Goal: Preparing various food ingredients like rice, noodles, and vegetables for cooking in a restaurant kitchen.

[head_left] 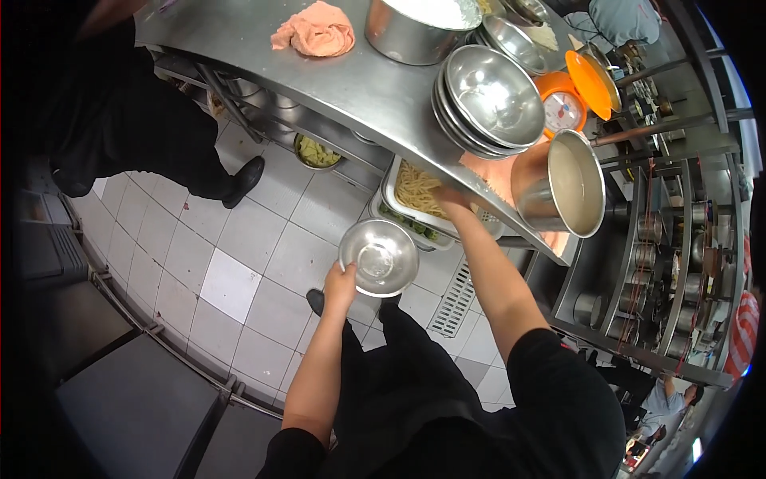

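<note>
My left hand (341, 281) grips the rim of a shiny metal bowl (384, 275), thumb over the near left edge. The bowl is held above the tiled floor, its open side up, with bright reflections inside. My right hand (455, 204) reaches under the table's edge to a white tub (392, 185) of pale pasta-like strips (416, 188). It is at the right side of the strips, and its fingers are too dark and hidden to make out. Below that tub sits another container with green vegetables (399, 219).
On the steel table (343, 88) stand stacked metal bowls (495, 96), an orange scale (562, 108), a pot of pale liquid (576, 184) near the edge and a crumpled pink cloth (315, 30). Another person's leg (179, 148) is at the left. A drain grate (455, 299) lies in the floor.
</note>
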`<action>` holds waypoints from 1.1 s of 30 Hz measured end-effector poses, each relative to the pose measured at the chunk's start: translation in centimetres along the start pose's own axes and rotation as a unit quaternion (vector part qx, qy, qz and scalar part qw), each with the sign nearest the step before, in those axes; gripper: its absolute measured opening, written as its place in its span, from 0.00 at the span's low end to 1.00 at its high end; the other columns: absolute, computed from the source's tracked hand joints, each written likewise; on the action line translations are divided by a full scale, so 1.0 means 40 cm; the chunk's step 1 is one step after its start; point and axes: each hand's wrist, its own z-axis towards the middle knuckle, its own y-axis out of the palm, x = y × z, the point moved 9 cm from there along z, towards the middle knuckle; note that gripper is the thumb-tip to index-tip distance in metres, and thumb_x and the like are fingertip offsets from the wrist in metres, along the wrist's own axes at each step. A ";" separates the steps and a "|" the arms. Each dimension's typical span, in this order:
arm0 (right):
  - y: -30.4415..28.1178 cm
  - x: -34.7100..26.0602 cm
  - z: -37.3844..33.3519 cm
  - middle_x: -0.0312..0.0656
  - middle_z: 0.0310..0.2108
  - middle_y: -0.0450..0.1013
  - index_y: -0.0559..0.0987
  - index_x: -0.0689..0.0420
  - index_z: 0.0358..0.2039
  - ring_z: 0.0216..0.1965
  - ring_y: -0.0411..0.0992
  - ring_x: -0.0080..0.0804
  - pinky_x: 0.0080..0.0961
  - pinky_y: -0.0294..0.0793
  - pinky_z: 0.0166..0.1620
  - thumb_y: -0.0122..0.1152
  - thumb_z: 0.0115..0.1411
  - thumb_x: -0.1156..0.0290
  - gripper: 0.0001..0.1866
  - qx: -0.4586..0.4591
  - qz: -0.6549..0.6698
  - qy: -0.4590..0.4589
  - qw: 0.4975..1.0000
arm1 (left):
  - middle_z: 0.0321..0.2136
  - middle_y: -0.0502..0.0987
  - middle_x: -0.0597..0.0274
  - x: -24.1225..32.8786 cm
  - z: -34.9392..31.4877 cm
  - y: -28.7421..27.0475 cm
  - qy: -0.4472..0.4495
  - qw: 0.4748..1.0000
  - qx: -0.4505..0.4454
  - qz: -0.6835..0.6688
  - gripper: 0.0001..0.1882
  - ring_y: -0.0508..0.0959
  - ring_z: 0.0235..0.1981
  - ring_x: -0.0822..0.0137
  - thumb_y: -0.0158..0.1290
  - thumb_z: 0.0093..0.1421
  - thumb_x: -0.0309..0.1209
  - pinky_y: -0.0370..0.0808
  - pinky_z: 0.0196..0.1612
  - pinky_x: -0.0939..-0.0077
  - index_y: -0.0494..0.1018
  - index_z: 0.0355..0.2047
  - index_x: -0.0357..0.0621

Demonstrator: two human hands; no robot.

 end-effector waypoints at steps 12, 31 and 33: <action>-0.116 -0.089 -0.423 0.44 0.37 0.72 0.66 0.56 0.48 0.29 0.74 0.33 0.23 0.71 0.19 0.49 0.52 0.84 0.22 0.046 0.746 0.107 0.656 | 0.34 0.77 0.34 0.262 -0.039 0.193 0.005 0.986 -0.129 0.109 0.22 0.81 0.22 0.50 0.45 0.57 0.29 0.80 0.22 0.64 0.64 0.49 0.25; -0.149 -0.305 -0.449 0.53 0.54 0.67 0.79 0.49 0.46 0.52 0.69 0.50 0.36 0.68 0.55 0.58 0.50 0.66 0.20 0.033 0.068 -0.188 0.979 | 0.41 0.76 0.38 0.345 0.094 0.168 0.098 0.976 -0.111 0.159 0.20 0.78 0.41 0.45 0.45 0.57 0.31 0.74 0.44 0.61 0.68 0.49 0.35; -0.183 -0.295 -0.456 0.48 0.52 0.71 0.78 0.49 0.47 0.51 0.70 0.48 0.36 0.70 0.53 0.58 0.53 0.64 0.19 0.049 0.070 -0.206 0.975 | 0.42 0.77 0.43 0.337 0.102 0.145 0.134 0.978 -0.099 0.127 0.20 0.76 0.47 0.50 0.44 0.57 0.30 0.71 0.49 0.65 0.69 0.50 0.37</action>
